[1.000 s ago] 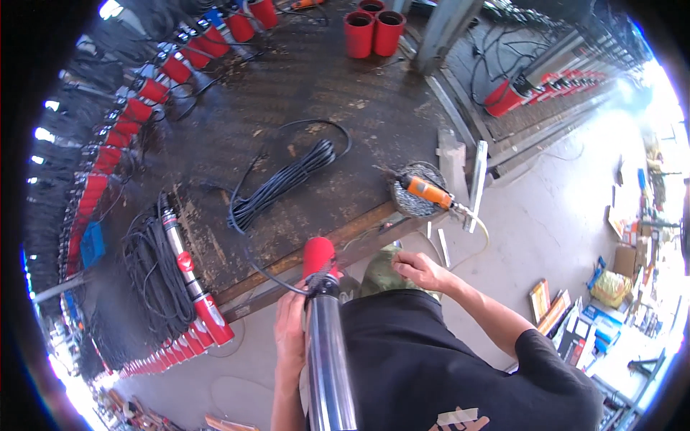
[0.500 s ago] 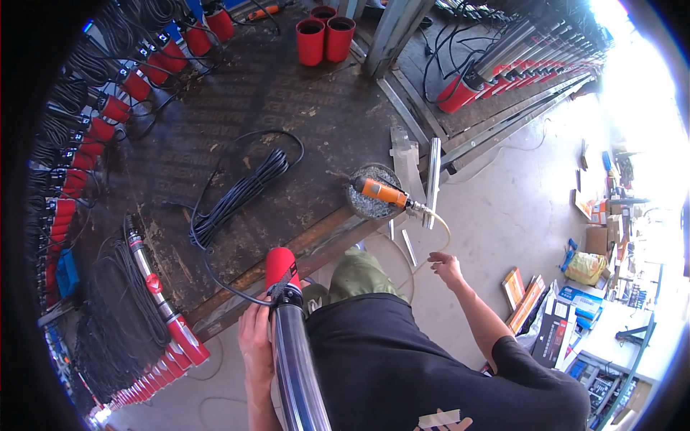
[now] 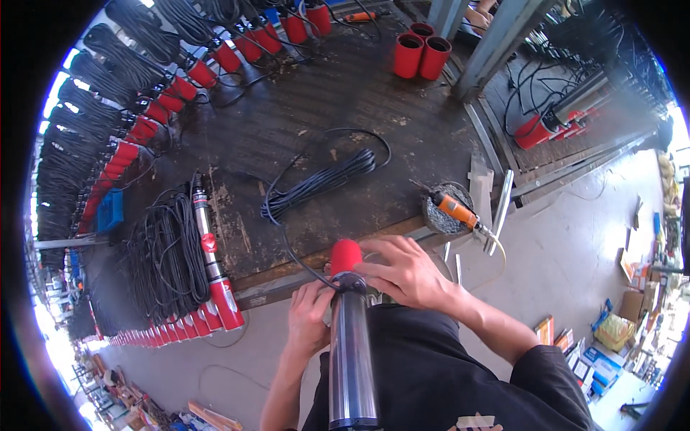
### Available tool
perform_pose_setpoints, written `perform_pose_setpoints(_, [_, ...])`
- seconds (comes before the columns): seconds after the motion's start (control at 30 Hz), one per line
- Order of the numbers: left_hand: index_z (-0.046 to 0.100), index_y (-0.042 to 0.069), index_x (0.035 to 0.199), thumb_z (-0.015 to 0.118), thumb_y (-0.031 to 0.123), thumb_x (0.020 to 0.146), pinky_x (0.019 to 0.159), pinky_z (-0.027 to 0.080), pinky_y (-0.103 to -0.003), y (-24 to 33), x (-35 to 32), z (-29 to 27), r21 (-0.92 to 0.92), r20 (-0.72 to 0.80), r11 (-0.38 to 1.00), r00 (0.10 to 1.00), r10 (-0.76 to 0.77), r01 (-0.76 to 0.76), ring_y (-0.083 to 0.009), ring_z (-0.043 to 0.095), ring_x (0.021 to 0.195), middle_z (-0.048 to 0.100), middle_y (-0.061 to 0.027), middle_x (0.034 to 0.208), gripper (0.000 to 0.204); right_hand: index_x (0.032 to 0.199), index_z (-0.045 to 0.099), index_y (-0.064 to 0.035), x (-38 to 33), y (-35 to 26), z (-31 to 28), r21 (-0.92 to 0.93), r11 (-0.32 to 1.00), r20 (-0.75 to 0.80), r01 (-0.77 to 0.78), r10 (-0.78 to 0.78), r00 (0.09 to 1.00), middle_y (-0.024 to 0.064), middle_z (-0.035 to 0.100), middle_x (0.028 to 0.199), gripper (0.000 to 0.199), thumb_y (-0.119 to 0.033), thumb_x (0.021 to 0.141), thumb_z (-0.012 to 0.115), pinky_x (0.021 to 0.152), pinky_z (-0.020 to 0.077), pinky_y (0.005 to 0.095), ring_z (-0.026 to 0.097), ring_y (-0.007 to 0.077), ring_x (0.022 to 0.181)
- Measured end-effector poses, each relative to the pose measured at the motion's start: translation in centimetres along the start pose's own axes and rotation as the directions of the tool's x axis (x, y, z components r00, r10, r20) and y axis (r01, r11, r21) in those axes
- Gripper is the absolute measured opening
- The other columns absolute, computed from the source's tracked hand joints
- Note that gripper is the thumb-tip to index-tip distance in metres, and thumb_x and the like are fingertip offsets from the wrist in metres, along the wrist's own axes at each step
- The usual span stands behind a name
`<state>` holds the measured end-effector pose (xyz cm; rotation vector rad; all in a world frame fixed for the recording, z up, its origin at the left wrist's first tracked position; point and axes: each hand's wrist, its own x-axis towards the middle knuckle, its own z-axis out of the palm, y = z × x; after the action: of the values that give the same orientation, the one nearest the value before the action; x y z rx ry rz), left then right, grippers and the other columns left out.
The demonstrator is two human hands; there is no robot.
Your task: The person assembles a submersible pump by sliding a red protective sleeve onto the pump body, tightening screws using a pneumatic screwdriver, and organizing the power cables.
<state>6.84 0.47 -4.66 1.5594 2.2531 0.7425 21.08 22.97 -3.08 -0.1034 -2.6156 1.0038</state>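
A submersible pump, a shiny steel tube with a red cap on its far end, stands before my body. My left hand is closed on its left side, just below the cap where the black cable comes out. My right hand is bent toward the cap from the right. Its fingers are apart and their tips are at the cap's edge; whether they press on it I cannot tell. From the pump's neck the cable runs to a tied black coil on the dark workbench.
An orange air tool rests across a bowl of grey bits at the bench's right edge. Red cups stand at the back. Pumps with coiled cables line the left side; another pump leans against the front edge.
My right hand has come in from the right, away from the air hose, to the red cap. The pump stands more upright. The view has shifted, so the bench appears farther right.
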Motion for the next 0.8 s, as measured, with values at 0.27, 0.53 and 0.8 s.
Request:
perform_pose_setpoints(0.27, [0.062, -0.003, 0.123, 0.071, 0.011, 0.073, 0.103, 0.044, -0.046, 0.6, -1.0, 0.3, -0.065, -0.004, 0.996, 0.998, -0.060, 0.060, -0.0367, 0.059, 0.117, 0.064, -0.0185, 0.123, 0.052, 0.126, 0.067, -0.0093, -2.4, 2.2, 3.5, 0.317, 0.932, 0.310, -0.177, 0.074, 0.948, 0.0149, 0.064, 0.104, 0.038, -0.020, 0.089, 0.070, 0.084, 0.0522, 0.0439, 0.063, 0.0332, 0.096])
perform_pose_setpoints(0.53, [0.060, -0.006, 0.124, 0.068, 0.008, 0.083, 0.097, 0.048, -0.045, 1.3, -1.8, 1.7, -0.087, -0.149, 0.992, 0.983, -0.107, 0.095, -0.0365, 0.064, 0.112, 0.066, -0.0217, 0.122, 0.045, 0.132, 0.058, 0.0010, -1.4, -0.4, 2.2, -0.018, 0.999, 0.414, 0.041, -0.030, 0.910, 0.0170, 0.063, 0.116, 0.062, -0.008, 0.073, 0.073, 0.093, 0.0522, 0.0405, 0.062, 0.0325, 0.107])
perform_pose_setpoints(0.8, [0.052, -0.002, 0.139, 0.067, 0.008, 0.085, 0.093, 0.053, -0.044, 1.6, -3.6, 3.1, -0.240, -0.168, 0.941, 0.945, -0.280, 0.237, -0.0390, 0.065, 0.110, 0.060, -0.0212, 0.135, 0.057, 0.072, 0.069, -0.0091, 5.7, 3.9, 5.4, 0.158, 0.782, 0.656, 0.603, -0.539, 0.528, 0.0083, 0.066, 0.066, 0.013, -0.018, 0.078, 0.064, 0.075, 0.0536, 0.0399, 0.067, 0.0311, 0.077])
